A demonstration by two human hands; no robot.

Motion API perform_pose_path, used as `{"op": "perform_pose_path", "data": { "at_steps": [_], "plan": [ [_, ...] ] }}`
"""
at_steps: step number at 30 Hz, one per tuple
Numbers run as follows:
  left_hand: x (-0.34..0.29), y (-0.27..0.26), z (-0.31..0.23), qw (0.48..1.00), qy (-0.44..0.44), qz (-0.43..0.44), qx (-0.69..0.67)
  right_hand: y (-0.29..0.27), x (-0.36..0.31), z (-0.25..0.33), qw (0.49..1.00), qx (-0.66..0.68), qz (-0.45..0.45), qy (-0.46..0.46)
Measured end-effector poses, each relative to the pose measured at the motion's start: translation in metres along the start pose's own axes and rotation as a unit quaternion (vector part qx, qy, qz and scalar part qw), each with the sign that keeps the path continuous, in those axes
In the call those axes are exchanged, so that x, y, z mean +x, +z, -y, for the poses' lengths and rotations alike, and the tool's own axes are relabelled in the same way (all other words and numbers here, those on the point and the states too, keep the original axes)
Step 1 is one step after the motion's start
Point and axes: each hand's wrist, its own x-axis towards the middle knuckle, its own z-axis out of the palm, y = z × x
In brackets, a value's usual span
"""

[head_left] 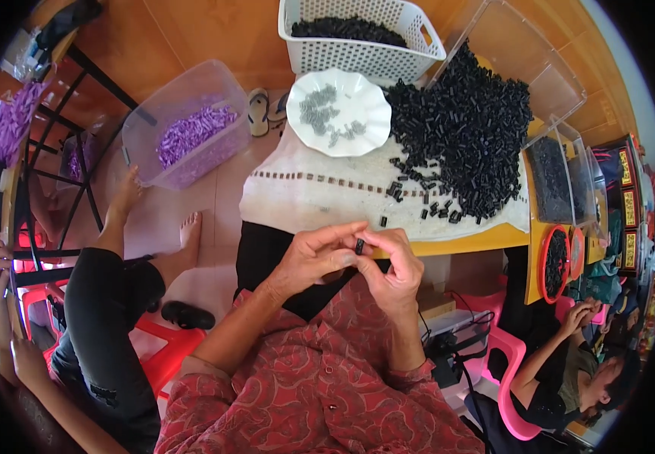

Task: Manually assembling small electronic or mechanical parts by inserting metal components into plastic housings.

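Note:
Just off the table's near edge, my left hand point(308, 261) and my right hand point(394, 274) meet with fingertips pinched together. Between them is a small black plastic piece point(359, 246), dark and block-shaped. Whether the left fingers also hold something tiny cannot be seen. A single black piece point(383, 222) lies on the white cloth point(290, 204) just beyond my fingers. Farther right, a large heap of black pieces point(464, 121) spreads over the cloth. A white scalloped plate point(365, 136) with small greyish pieces point(324, 110) sits left of the heap.
Behind the plate stands a white perforated basket point(361, 57) of black pieces. Clear bins point(569, 163) and a red bowl point(545, 261) are at right. On the floor at left is a clear tub point(184, 83) of purple pieces. People sit on both sides, near a pink chair point(513, 363).

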Motion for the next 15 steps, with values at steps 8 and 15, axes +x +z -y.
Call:
{"op": "perform_pose_path", "data": {
  "at_steps": [8,15],
  "plan": [
    [0.015,0.003,-0.008,0.987,-0.027,-0.155,0.043,-0.003,0.006,0.008,0.999,-0.024,0.027,0.024],
    [0.101,-0.015,-0.07,0.97,0.001,-0.221,0.104,-0.017,-0.008,-0.013,0.992,-0.043,-0.026,0.112]
  ]
}}
